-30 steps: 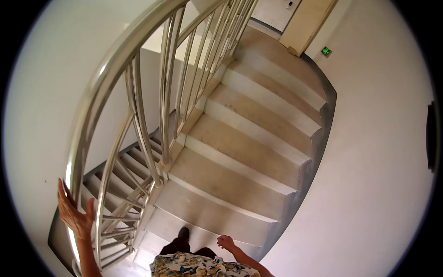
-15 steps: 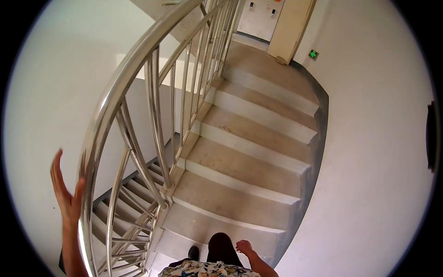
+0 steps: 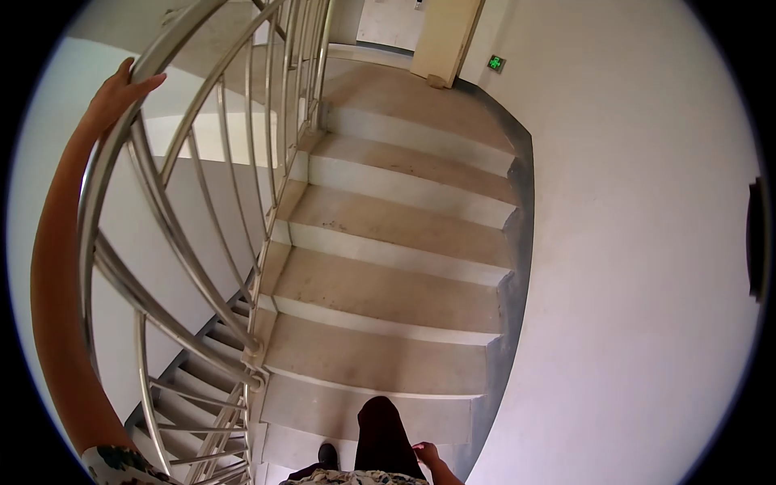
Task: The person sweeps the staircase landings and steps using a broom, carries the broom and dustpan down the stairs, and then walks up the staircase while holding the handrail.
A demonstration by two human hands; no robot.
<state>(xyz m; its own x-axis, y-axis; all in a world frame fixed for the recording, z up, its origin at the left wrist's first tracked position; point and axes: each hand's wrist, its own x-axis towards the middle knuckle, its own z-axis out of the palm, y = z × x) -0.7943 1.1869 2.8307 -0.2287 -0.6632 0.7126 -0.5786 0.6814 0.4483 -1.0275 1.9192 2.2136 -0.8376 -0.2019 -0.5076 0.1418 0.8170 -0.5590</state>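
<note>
My left hand [image 3: 121, 93] lies on the metal handrail [image 3: 95, 174] at the upper left, its thumb stretched across the rail and apart from the fingers. Low in the picture, my right hand [image 3: 426, 453] hangs beside my raised knee [image 3: 380, 428] with its fingers loosely curled; nothing shows in it. A dark shoe [image 3: 327, 455] is on a lower step. Ahead, the stone steps [image 3: 384, 291] rise toward a landing [image 3: 388, 85].
Metal balusters [image 3: 229, 174] curve along the left, with another flight of steps [image 3: 206, 380] below them. A white wall [image 3: 630, 242] bounds the right side, with a green lit sign [image 3: 495, 63]. A beige door [image 3: 443, 40] stands at the top.
My left hand has moved up and forward along the handrail, and my arm is now stretched out. My knee has risen, and the stairs have shifted left in view.
</note>
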